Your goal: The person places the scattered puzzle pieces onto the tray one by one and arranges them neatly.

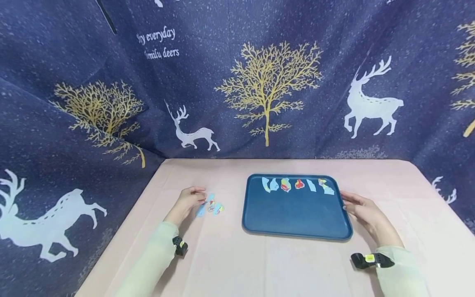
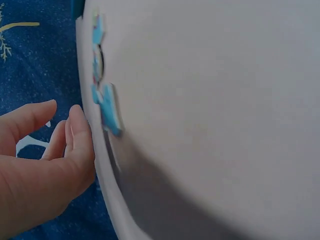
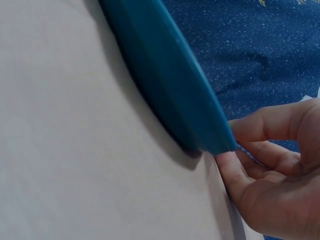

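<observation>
My left hand, fingers loosely bent and holding nothing, hovers beside a small cluster of flat, irregular puzzle-like pieces, mostly light blue with bits of yellow and red. In the left wrist view the pieces lie just past the fingertips, a space between finger and thumb. On the right, my right hand grips the right rim of a dark blue rectangular tray. The right wrist view has thumb and fingers at either side of the tray's edge. Along the tray's far side lies a row of several similar pieces.
A pale pink cloth covers the table. Behind and to the left hangs a dark blue curtain printed with white deer and golden trees, close to the table's back edge.
</observation>
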{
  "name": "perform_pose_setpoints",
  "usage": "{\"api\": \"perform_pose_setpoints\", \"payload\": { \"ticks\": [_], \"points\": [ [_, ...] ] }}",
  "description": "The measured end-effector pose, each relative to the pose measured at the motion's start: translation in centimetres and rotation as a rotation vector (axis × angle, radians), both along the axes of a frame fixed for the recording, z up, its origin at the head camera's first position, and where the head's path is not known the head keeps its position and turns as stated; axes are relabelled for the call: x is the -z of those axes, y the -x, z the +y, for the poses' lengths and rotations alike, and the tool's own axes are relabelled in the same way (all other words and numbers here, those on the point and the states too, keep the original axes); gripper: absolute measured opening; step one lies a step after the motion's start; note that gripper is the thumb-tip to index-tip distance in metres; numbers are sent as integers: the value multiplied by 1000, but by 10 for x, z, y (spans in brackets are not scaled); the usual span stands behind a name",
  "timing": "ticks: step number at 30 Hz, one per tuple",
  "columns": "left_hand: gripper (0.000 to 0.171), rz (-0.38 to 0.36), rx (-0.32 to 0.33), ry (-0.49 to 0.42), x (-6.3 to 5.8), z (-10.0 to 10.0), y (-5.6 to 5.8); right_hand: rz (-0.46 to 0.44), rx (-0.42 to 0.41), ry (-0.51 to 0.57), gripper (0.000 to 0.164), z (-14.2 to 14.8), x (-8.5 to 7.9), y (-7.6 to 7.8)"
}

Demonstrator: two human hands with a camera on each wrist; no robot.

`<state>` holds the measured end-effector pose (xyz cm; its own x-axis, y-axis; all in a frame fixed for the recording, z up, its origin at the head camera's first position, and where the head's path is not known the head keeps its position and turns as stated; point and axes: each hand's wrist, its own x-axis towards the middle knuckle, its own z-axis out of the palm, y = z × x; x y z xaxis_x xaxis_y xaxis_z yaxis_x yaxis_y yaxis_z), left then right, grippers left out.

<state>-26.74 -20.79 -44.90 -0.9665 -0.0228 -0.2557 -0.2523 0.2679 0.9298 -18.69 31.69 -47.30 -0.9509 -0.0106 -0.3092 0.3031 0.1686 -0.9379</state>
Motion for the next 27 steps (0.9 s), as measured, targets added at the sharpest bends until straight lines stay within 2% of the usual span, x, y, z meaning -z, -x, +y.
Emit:
{"api": "perform_pose_setpoints", "payload": {
  "ticks": [5, 14, 18, 22, 27],
  "points": [
    [36, -40, 2, 69, 7, -9, -9, -30, 3, -5, 74, 0, -1, -1],
    [34, -27, 26, 153, 12, -19, -20, -21, 5, -8, 73, -1, -1, -2],
    [38, -24, 59, 232, 11, -21, -25, -4, -10, -22, 72, -2, -1, -3],
    [45, -9, 99, 323, 10, -20, -27, 8, -5, -5, 72, -1, -1, -2],
    [48, -6, 97, 382, 12, -18, -26, 8, -3, -1, 72, -1, -1, -2]
  ]
}}
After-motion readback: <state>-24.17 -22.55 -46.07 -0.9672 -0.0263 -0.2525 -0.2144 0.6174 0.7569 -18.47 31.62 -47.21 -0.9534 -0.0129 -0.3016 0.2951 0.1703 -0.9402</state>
